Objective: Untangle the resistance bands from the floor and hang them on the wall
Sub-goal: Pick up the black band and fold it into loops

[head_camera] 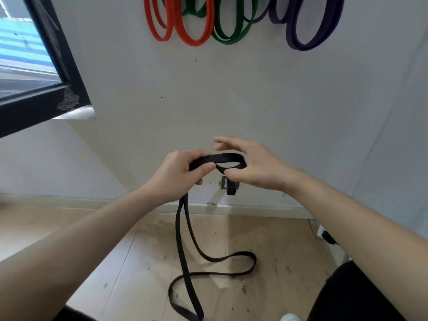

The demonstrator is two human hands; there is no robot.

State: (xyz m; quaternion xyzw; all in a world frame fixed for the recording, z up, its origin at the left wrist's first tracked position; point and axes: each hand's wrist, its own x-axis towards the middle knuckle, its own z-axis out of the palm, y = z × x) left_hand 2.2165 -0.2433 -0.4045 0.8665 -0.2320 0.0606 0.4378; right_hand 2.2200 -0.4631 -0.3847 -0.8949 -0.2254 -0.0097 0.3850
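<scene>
A long black resistance band (pixel 183 246) hangs from my hands down to the wooden floor, where it lies in loose crossed loops. My left hand (pixel 178 174) grips the band near its top, thumb pressed over it. A small loop of the band arches from there to my right hand (pixel 252 167), whose thumb hooks under the loop while the other fingers stretch out straight. On the wall above hang red bands (pixel 185 26), green bands (pixel 231 28) and purple bands (pixel 308 31).
A small metal bracket with a black strap (pixel 230 185) is fixed low on the white wall, just behind my hands. A black-framed window (pixel 46 72) is at the left. A white plug (pixel 324 235) sits on the floor at the right.
</scene>
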